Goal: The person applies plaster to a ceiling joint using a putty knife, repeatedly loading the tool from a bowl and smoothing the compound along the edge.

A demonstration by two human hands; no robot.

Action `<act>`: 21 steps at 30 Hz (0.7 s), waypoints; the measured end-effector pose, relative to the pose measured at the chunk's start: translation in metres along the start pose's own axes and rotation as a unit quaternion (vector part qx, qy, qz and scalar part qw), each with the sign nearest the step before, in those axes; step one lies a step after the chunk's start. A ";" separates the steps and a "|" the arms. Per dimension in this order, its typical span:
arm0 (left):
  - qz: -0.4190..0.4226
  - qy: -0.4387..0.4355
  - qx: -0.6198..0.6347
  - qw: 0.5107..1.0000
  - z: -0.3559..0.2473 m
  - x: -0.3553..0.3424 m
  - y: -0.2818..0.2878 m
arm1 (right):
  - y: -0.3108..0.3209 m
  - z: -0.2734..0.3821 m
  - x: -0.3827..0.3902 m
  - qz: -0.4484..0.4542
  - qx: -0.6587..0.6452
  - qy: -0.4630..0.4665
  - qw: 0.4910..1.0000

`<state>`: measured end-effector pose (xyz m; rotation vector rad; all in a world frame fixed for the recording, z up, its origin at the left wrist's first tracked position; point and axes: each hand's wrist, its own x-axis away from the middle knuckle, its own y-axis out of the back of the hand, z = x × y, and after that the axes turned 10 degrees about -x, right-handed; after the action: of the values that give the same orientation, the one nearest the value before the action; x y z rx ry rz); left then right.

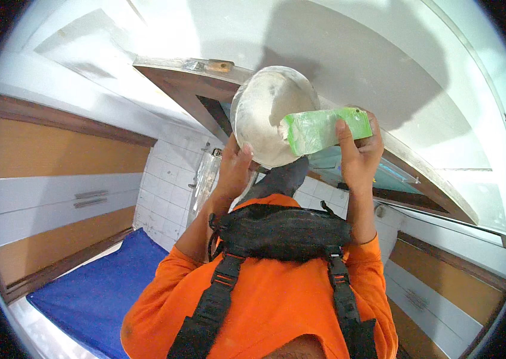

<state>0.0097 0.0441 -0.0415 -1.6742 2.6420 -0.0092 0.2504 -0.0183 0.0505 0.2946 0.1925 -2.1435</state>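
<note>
My left hand [238, 164] grips the lower left rim of a round, whitish bowl-like container [268, 96], thumb over the edge. White powdery matter coats its inside. In my right hand [360, 146] is a green packet [328, 128], with the thumb on top and the fingers behind. The packet lies nearly level, its torn left end over the container's right side. White powder shows at that opening. Whether any is falling cannot be made out.
A scraper with a wooden handle [220, 66] lies on the ledge beyond the container. Brown-framed glass [393, 173] runs under that ledge. A blue cloth [100, 293] covers something low at the left. Striped brown-and-white cabinets [64, 188] stand at both sides, above white floor tiles [166, 179].
</note>
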 end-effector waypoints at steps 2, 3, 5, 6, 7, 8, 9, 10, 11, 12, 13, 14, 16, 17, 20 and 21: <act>0.010 0.059 0.039 0.997 -0.007 0.000 0.000 | 0.009 0.002 -0.003 0.051 -0.016 -0.010 0.999; 0.008 0.065 0.056 0.996 -0.013 0.001 -0.002 | 0.011 0.005 -0.004 0.077 -0.024 -0.016 0.997; 0.003 0.079 0.089 0.993 -0.026 0.002 -0.005 | 0.011 0.016 -0.006 0.130 -0.009 -0.035 0.991; 0.012 0.079 0.089 0.993 -0.025 0.002 -0.004 | 0.010 0.020 -0.007 0.157 -0.002 -0.044 0.987; 0.020 0.080 0.088 0.993 -0.024 0.002 -0.002 | 0.009 0.022 -0.007 0.181 0.025 -0.025 0.983; 0.031 0.080 0.086 0.993 -0.024 0.001 0.000 | 0.007 0.024 -0.008 0.204 0.053 -0.005 0.978; 0.031 0.089 0.086 0.992 -0.025 0.001 0.000 | 0.005 0.024 -0.009 0.226 0.080 0.015 0.971; 0.031 0.098 0.086 0.991 -0.027 0.001 -0.001 | 0.003 0.022 -0.009 0.241 0.078 0.026 0.967; 0.032 0.107 0.086 0.990 -0.029 0.000 -0.001 | 0.001 0.020 -0.010 0.256 0.076 0.037 0.963; 0.035 0.105 0.083 0.990 -0.032 0.000 -0.002 | -0.001 0.019 -0.010 0.270 0.074 0.048 0.959; 0.038 0.104 0.079 0.991 -0.035 0.000 -0.004 | -0.003 0.020 -0.010 0.280 0.084 0.060 0.955; 0.039 0.102 0.075 0.991 -0.036 0.000 -0.004 | -0.004 0.022 -0.010 0.292 0.093 0.072 0.949; 0.045 0.087 0.056 0.994 -0.030 0.000 -0.003 | -0.006 0.024 -0.012 0.314 0.102 0.081 0.941; 0.049 0.080 0.047 0.995 -0.026 -0.001 -0.002 | -0.007 0.025 -0.012 0.323 0.102 0.079 0.937; 0.062 0.077 0.016 0.995 -0.019 -0.003 0.002 | -0.008 0.029 -0.014 0.343 0.108 0.069 0.931; 0.062 0.088 0.027 0.994 -0.021 -0.002 0.001 | -0.008 0.029 -0.014 0.348 0.111 0.066 0.929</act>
<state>0.0097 0.0459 -0.0200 -1.5578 2.8397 -0.2338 0.2473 -0.0097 0.0830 0.5481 -0.0771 -1.4376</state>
